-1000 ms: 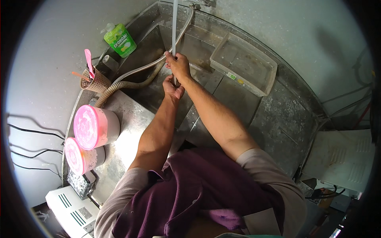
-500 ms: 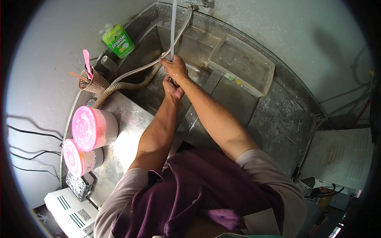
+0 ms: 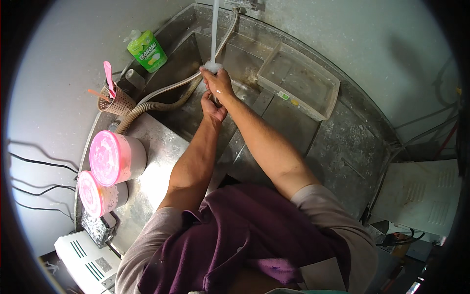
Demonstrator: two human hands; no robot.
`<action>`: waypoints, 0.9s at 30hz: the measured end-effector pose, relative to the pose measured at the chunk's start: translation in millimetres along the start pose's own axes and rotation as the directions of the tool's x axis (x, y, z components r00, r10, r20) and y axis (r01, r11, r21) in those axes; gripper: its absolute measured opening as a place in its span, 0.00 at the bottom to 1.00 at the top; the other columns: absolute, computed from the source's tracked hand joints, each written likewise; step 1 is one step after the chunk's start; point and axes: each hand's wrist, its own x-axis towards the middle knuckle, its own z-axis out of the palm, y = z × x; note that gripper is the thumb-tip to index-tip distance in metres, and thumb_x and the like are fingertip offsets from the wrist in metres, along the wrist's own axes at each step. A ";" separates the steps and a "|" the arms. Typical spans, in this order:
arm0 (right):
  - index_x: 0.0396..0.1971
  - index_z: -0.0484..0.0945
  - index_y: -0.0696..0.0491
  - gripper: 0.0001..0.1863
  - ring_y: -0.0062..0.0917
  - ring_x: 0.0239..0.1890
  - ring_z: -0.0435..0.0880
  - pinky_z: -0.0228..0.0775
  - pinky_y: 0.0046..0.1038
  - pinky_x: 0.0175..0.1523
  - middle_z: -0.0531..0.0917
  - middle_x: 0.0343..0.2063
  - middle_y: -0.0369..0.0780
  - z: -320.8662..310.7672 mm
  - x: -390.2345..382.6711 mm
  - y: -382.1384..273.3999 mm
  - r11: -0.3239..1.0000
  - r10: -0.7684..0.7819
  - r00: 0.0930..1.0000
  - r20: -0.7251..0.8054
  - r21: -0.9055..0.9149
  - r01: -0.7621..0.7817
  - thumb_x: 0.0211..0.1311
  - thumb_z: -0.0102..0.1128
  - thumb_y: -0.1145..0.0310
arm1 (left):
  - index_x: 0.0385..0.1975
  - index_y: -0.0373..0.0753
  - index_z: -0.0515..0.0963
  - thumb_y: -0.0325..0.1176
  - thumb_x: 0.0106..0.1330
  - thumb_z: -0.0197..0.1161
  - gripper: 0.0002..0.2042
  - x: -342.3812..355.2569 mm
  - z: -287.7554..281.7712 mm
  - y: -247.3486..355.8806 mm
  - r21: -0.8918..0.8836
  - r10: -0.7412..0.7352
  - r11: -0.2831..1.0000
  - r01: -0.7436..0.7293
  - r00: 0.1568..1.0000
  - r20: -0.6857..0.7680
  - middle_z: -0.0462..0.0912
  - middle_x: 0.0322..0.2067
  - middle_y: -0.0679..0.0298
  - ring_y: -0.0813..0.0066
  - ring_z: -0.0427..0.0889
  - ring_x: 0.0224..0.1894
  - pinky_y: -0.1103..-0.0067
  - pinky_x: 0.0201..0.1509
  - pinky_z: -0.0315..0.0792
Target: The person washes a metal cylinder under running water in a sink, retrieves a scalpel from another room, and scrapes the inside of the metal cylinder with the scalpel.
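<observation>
A stream of water (image 3: 215,32) falls from above and spreads into a splash at the fingertips of my right hand (image 3: 220,84). Its fingers are bent and closed; whatever they hold is hidden by the hand and the water. Just below and nearer to me, my left hand (image 3: 213,109) is turned palm up with curled fingers, close against the right wrist. What it grips, if anything, I cannot make out. Both hands are over the basin of a grey metal sink (image 3: 171,105). A thin pale hose (image 3: 169,88) passes behind the right hand.
A ribbed beige drain hose (image 3: 147,106) bends into the basin. Left of it stand a woven cup (image 3: 120,104) with pink utensils, a green soap pouch (image 3: 147,51) and two pink-lidded tubs (image 3: 105,158), (image 3: 92,193). A clear shallow tray (image 3: 298,78) lies right.
My right hand has shifted slightly, and the water now breaks into a wide white splash at its fingertips. The left hand stays nearly in place.
</observation>
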 end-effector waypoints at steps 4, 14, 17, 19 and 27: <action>0.28 0.77 0.58 0.25 0.32 0.21 0.80 0.72 0.33 0.31 0.81 0.19 0.41 0.9 17.4 2.3 0.971 0.034 0.999 0.010 -0.238 -0.030 0.63 0.57 0.46 | 0.36 0.44 0.73 0.42 0.69 0.44 0.12 22.9 -17.0 5.3 0.423 -0.037 0.906 -0.019 0.992 0.122 0.78 0.28 0.67 0.73 0.77 0.24 0.75 0.24 0.72; 0.31 0.76 0.57 0.19 0.14 0.19 0.71 0.64 0.20 0.26 0.74 0.19 0.30 20.2 -4.6 -18.2 0.997 -0.074 0.993 0.096 -0.031 0.077 0.59 0.68 0.54 | 0.50 0.28 0.70 0.32 0.70 0.38 0.18 79.3 -90.1 41.4 0.016 -0.023 1.000 0.021 0.988 0.151 0.76 0.51 0.48 0.54 0.76 0.54 0.61 0.62 0.69; 0.31 0.76 0.56 0.18 0.13 0.20 0.71 0.65 0.18 0.26 0.75 0.18 0.31 -15.7 11.3 -4.6 1.000 0.021 1.000 -0.018 -0.007 -0.021 0.56 0.71 0.56 | 0.48 0.29 0.71 0.32 0.70 0.39 0.17 25.3 -13.1 4.4 0.089 -0.019 0.996 0.025 0.998 -0.058 0.78 0.48 0.50 0.57 0.78 0.51 0.63 0.60 0.72; 0.31 0.77 0.56 0.19 0.15 0.19 0.72 0.66 0.22 0.26 0.76 0.18 0.32 -11.0 8.4 -7.2 1.000 -0.001 1.000 0.000 0.017 0.001 0.55 0.71 0.55 | 0.47 0.30 0.72 0.32 0.70 0.39 0.16 25.8 -19.7 10.1 0.092 -0.031 0.995 0.026 0.998 0.054 0.78 0.48 0.51 0.58 0.79 0.50 0.64 0.59 0.73; 0.30 0.78 0.56 0.19 0.18 0.19 0.73 0.67 0.24 0.26 0.78 0.19 0.33 -12.0 15.3 8.1 1.000 0.000 0.996 0.088 -0.019 0.001 0.50 0.74 0.56 | 0.49 0.30 0.71 0.32 0.71 0.39 0.16 46.2 -31.4 7.9 0.010 -0.057 0.998 0.056 0.986 0.159 0.78 0.48 0.53 0.60 0.80 0.50 0.65 0.59 0.73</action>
